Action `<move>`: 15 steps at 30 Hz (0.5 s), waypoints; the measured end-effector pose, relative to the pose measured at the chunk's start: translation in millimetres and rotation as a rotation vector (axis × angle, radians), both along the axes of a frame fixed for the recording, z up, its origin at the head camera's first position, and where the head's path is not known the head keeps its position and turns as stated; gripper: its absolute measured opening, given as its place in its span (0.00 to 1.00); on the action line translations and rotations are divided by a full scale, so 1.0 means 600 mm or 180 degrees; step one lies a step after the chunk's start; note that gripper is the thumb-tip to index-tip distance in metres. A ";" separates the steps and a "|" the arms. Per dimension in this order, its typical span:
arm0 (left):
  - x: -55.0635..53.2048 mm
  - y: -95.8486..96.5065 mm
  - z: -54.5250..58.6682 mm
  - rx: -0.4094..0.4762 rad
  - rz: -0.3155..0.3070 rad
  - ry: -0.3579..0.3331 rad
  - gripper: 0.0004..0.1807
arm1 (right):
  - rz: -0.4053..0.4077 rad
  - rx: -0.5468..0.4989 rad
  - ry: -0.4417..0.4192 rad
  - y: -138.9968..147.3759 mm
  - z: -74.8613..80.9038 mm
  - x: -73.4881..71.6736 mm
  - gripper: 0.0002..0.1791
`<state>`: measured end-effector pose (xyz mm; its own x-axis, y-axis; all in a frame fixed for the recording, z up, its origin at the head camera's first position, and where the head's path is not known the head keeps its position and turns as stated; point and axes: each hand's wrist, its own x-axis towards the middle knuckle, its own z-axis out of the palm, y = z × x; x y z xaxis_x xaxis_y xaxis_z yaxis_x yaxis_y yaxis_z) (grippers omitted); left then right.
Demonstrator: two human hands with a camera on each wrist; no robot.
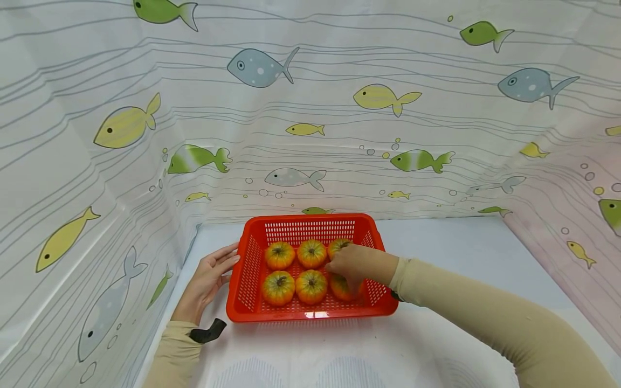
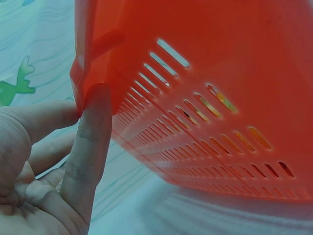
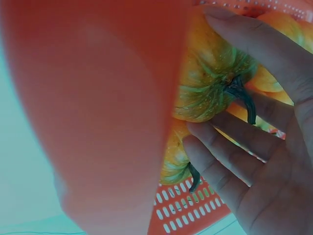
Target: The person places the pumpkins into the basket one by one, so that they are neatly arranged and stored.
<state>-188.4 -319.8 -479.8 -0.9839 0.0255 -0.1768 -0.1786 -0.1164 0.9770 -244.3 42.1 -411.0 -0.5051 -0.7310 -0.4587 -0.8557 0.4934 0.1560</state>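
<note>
A red plastic basket (image 1: 317,316) with slotted walls stands on the table, holding small orange pumpkins in two rows of three. My left hand (image 1: 209,275) is at the basket's left side; in the left wrist view, a fingertip (image 2: 66,113) meets the rim's outer edge while another finger (image 2: 88,142) reaches under it. My right hand (image 1: 361,264) reaches in from the right and grips the front right pumpkin (image 3: 215,73), with its thumb on one side and fingers on the other. Behind those fingers sits the back right pumpkin (image 1: 339,245), partly hidden.
Other pumpkins (image 1: 311,285) fill the left and middle of the basket. A white sheet printed with fish (image 1: 310,161) rises behind and along both sides. The pale tabletop (image 1: 436,248) extends to the right of the basket. A dark strap piece (image 1: 208,331) sticks out from my left wrist.
</note>
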 end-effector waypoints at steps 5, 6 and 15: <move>0.002 -0.002 0.000 -0.0007 0.0016 0.0008 0.35 | -0.0143 -0.0145 -0.0107 0.007 0.001 0.003 0.37; 0.002 -0.003 0.001 -0.0012 0.0013 0.0007 0.35 | -0.0172 -0.0184 -0.0138 0.009 0.001 0.004 0.37; 0.003 -0.002 0.000 -0.0420 0.0088 0.0037 0.35 | -0.0547 -0.0744 -0.0457 0.054 0.013 -0.001 0.40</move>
